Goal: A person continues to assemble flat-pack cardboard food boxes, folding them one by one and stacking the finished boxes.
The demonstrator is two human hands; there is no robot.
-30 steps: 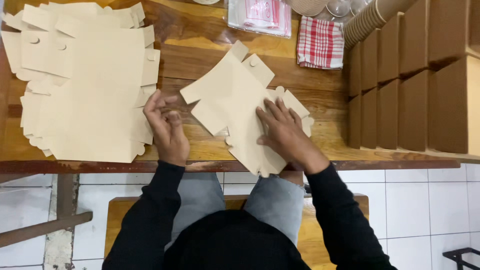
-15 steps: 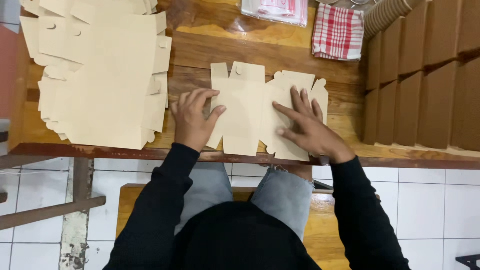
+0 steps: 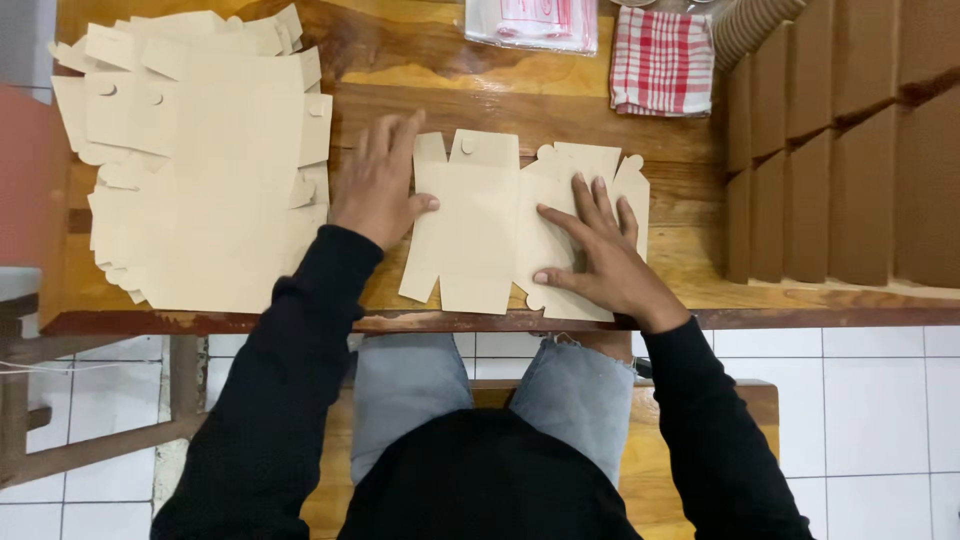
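A flat die-cut cardboard box blank [image 3: 480,225] lies on the wooden bench [image 3: 560,100] right in front of the person, its near edge close to the bench's front edge. The left hand [image 3: 378,180] rests flat at the blank's left edge, fingers spread, thumb on the card, gripping nothing. The right hand [image 3: 600,250] presses palm-down on the blank's right half, fingers splayed, likewise gripping nothing. To the left lies a loose stack of unfolded blanks [image 3: 200,160]. At the right stand rows of folded brown cardboard boxes [image 3: 850,150]. A red-and-white checked cloth [image 3: 662,62] and a clear plastic packet [image 3: 535,22] lie at the bench's far side.
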